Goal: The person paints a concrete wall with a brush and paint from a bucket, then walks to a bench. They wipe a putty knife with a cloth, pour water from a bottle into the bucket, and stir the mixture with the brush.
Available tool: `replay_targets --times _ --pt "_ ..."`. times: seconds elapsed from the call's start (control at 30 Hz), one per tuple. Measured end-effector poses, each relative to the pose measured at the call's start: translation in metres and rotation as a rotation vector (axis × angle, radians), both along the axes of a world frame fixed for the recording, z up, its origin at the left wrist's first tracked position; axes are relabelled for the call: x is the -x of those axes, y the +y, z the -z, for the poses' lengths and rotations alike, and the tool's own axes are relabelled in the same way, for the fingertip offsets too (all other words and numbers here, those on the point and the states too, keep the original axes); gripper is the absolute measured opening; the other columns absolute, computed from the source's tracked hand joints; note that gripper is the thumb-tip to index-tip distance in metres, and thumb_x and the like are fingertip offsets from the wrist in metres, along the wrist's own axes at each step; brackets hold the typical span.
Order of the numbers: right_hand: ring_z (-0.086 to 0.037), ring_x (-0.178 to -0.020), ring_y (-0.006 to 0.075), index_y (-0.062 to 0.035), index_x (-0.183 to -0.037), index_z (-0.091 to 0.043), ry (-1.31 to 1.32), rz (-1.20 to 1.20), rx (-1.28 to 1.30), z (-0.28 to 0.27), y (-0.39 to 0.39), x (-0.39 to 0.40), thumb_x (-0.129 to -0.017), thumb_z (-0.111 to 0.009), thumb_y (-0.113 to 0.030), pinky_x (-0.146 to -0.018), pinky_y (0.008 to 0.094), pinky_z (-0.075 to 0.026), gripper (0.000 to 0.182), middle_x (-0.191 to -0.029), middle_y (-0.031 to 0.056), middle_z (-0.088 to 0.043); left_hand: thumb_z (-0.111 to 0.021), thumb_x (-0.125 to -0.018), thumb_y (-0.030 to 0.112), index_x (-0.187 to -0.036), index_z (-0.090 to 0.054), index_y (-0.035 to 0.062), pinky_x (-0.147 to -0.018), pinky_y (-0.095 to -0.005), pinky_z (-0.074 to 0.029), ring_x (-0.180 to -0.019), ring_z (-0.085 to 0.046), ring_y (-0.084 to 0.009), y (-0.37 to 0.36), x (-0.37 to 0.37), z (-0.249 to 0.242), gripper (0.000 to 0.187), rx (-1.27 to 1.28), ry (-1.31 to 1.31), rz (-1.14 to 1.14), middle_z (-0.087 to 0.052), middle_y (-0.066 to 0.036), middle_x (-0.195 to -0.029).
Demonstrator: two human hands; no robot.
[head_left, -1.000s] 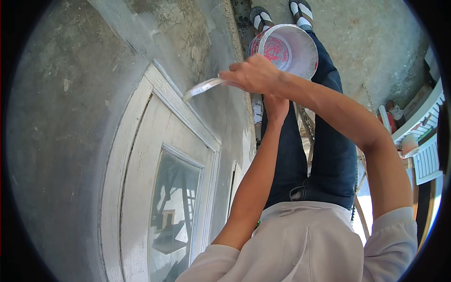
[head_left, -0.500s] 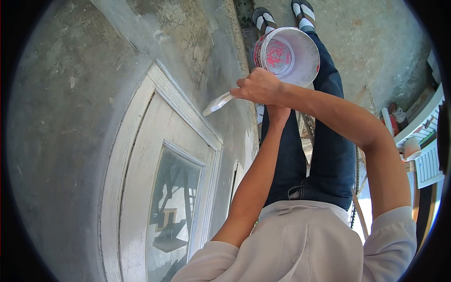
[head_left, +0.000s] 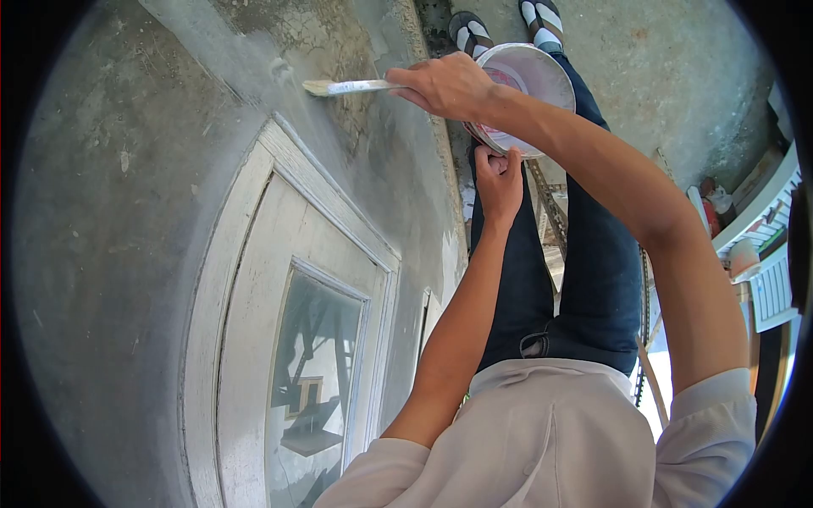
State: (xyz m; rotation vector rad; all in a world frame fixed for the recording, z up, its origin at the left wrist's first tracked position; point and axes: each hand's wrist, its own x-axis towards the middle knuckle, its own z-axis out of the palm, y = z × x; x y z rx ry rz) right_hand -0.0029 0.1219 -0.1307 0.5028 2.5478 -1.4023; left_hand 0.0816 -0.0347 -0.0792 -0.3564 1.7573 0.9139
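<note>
The wall [head_left: 118, 212] offers open room past the brush [head_left: 356, 86], bordered toward the torso by the raised door frame [head_left: 326, 195], while the bucket [head_left: 550, 80], crossed by the right forearm [head_left: 584, 152], obstructs the way above the legs [head_left: 597, 262].

We hold our right arm [head_left: 627, 190] across the front of us, bent at the elbow [head_left: 682, 233], the forearm slanting forward to our left and the right hand [head_left: 445, 86] closed in a grip, its back turned toward us. Our left arm [head_left: 461, 317] stretches forward (any bend in it looks slight), and the left hand [head_left: 500, 182], fingers curled in, sits near the right one, nearer our waist.
</note>
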Motion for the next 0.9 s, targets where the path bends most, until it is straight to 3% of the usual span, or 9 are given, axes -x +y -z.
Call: replay_targets --times 0.07,0.13,0.17,0.23,0.37,0.5,0.6,0.73,0.9 --pt "-0.07 -0.072 0.028 -0.0197 -0.107 -0.054 0.019 -0.194 0.022 -0.001 -0.022 -0.017 -0.098 -0.051 -0.03 -0.056 0.041 -0.052 0.014 -0.078 0.0052 -0.067 -0.061 -0.096 0.016 -0.106 -0.042 0.0004 -0.082 -0.0278 -0.048 -0.086 -0.06 -0.0135 -0.003 -0.002 0.005 0.027 -0.031 -0.001 -0.008 -0.063 -0.01 -0.096" --pt "-0.071 -0.073 0.027 -0.0195 -0.106 -0.053 0.1 -0.412 -0.009 0.0 -0.041 -0.03 -0.097 -0.051 -0.027 -0.056 0.0404 -0.052 0.012 -0.078 0.0041 -0.066 -0.062 -0.096 0.015 -0.107 -0.041 -0.0003 -0.084 -0.0277 -0.048 -0.089 -0.061 -0.0148 0.001 -0.001 0.003 0.028 -0.036 0.197 0.256 -0.063 -0.012 -0.099" --pt "-0.071 -0.073 0.0268 -0.0195 -0.106 -0.053 0.097 -0.394 -0.026 0.002 -0.05 -0.03 -0.097 -0.051 -0.026 -0.057 0.0404 -0.052 0.011 -0.078 0.0036 -0.066 -0.062 -0.096 0.015 -0.108 -0.041 -0.0007 -0.085 -0.0277 -0.048 -0.091 -0.062 -0.0154 0.005 0.0 0.002 0.028 -0.039 0.296 0.388 -0.063 -0.012 -0.1" --pt "-0.071 -0.074 0.0263 -0.0196 -0.105 -0.053 0.095 -0.36 -0.052 0.0 -0.062 -0.016 -0.097 -0.05 -0.026 -0.057 0.0402 -0.052 0.011 -0.078 0.0028 -0.065 -0.062 -0.095 0.013 -0.102 -0.042 -0.0002 -0.075 -0.0267 -0.047 -0.08 -0.061 -0.0126 0.01 -0.004 0.001 0.025 -0.056 0.339 0.307 -0.065 -0.011 -0.091" --pt "-0.071 -0.075 0.0281 -0.0164 -0.102 -0.058 0.14 -0.024 -0.149 0.035 -0.002 0.015 -0.096 -0.054 -0.032 -0.06 0.0415 -0.054 0.017 -0.081 0.0056 -0.067 -0.062 -0.095 0.011 -0.099 -0.043 0.0005 -0.069 -0.0259 -0.047 -0.075 -0.061 -0.0109 0.005 -0.008 0.0 0.023 -0.016 0.016 -0.068 -0.066 -0.01 -0.085" --pt "-0.067 -0.069 0.0342 -0.0069 -0.098 -0.057 0.039 0.477 -0.071 0.029 0.081 0.037 -0.102 -0.047 -0.036 -0.058 0.0445 -0.051 0.03 -0.074 0.0154 -0.065 -0.061 -0.096 0.013 -0.098 -0.042 0.0005 -0.068 -0.0258 -0.047 -0.074 -0.061 -0.0111 0.005 -0.011 0.003 0.023 0.015 0.044 -0.046 -0.065 -0.008 -0.081" --pt "-0.069 -0.07 0.0326 -0.0144 -0.104 -0.056 -0.028 0.27 -0.068 0.027 0.059 0.045 -0.1 -0.049 -0.037 -0.06 0.0446 -0.054 0.023 -0.074 0.0093 -0.068 -0.061 -0.096 0.013 -0.098 -0.043 0.0 -0.07 -0.0264 -0.047 -0.075 -0.062 -0.0116 0.007 -0.004 0.002 0.023 0.032 0.056 -0.006 -0.066 -0.009 -0.082" --pt "-0.067 -0.062 0.032 -0.0136 -0.107 -0.049 -0.1 0.035 0.05 0.006 -0.016 0.006 -0.102 -0.047 -0.036 -0.052 0.0454 -0.051 0.023 -0.071 0.0095 -0.065 -0.062 -0.096 0.015 -0.099 -0.043 -0.0002 -0.073 -0.0273 -0.048 -0.078 -0.063 -0.0118 -0.004 -0.005 0.011 0.024 -0.017 0.073 -0.012 -0.066 -0.01 -0.084" --pt "-0.071 -0.072 0.0281 -0.0151 -0.105 -0.055 0.007 -0.366 -0.004 0.01 -0.064 -0.026 -0.099 -0.049 -0.03 -0.057 0.0423 -0.051 0.017 -0.071 0.0065 -0.066 -0.063 -0.096 0.015 -0.1 -0.043 0.0004 -0.074 -0.0267 -0.048 -0.078 -0.063 -0.0113 0.007 -0.004 0.004 0.025 -0.012 0.366 0.297 -0.067 -0.011 -0.086"
